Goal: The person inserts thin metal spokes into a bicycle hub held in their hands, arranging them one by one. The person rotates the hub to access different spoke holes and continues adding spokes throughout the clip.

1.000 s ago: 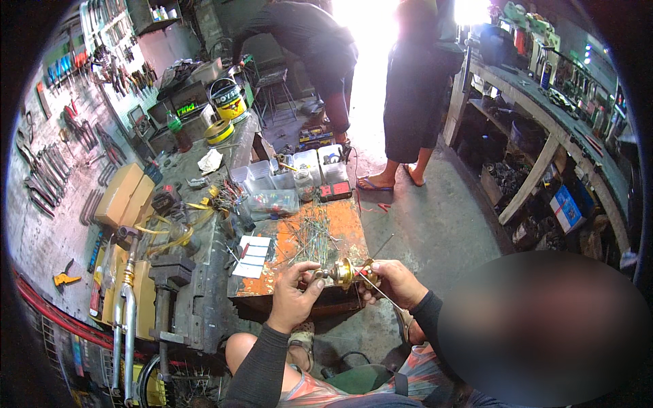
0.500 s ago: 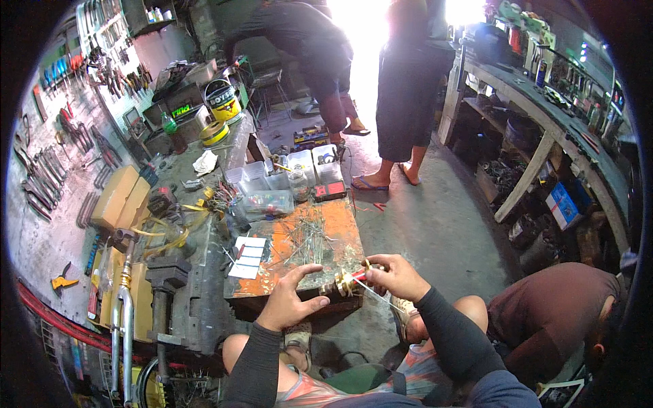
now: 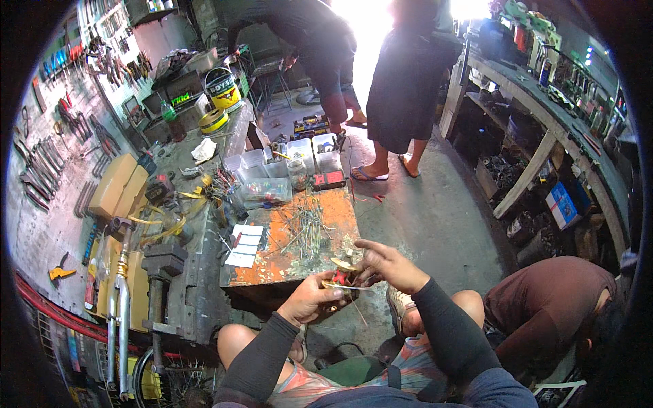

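Observation:
In front of me, over the near edge of the small bench, I have a gold-flanged bicycle hub with a red middle, its axis roughly upright. My left hand grips its lower part, thumb along the lower flange. Against the hub's right side are the curled fingers of my right hand, with the index finger stretched over the top. Whatever those fingers pinch is hidden. Thin metal spokes stick out from the hub toward the right and downward. More loose spokes lie heaped on the orange, paint-worn bench top.
A white card lies left of the spokes. Clear plastic bins and a red box stand behind. A vise is at left. Two people stand ahead; another person bends low at right.
My left hand, spread apart beside the hub before, has closed round it. The hub has turned from lying sideways to roughly upright. My right hand has shifted its fingers on it.

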The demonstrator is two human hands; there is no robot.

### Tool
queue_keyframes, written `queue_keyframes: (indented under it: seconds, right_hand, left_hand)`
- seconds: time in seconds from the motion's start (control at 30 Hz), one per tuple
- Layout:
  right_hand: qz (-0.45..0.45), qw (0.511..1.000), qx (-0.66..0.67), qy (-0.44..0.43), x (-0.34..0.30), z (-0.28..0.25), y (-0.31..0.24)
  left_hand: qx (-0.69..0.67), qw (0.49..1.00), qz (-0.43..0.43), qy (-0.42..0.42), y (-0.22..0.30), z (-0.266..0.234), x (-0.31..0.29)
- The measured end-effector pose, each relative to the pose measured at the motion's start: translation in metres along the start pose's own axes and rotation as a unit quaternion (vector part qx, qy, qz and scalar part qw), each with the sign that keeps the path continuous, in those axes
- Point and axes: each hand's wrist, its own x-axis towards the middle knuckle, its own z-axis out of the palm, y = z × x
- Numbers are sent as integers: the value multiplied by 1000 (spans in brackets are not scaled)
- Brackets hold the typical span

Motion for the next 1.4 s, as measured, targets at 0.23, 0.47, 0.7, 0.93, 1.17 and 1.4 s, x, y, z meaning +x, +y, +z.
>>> queue_keyframes:
  seconds: [0.23, 0.47, 0.7, 0.93, 1.17, 1.4]
  right_hand:
    - [-34, 988, -147, -46, -8, 2, -20]
    - [-63, 996, 65, 4, -8, -6, -13]
    - [-177, 979, 72, 64, -2, -4, 1]
    - [-215, 935, -274, 70, -25, 7, -33]
    - [45, 987, 86, 128, 1, -13, -18]
    - [42, 990, -15, 136, -1, 7, -6]
  left_hand:
    - [-39, 987, 83, 132, -10, -11, 1]
    - [-115, 991, 75, 4, -5, -2, 0]
    - [148, 972, 129, 131, 3, 29, 0]
    - [507, 837, 130, 160, 1, 45, -8]
    - [468, 855, 156, 160, -1, 45, -4]
    - [463, 852, 182, 164, 3, 39, -6]
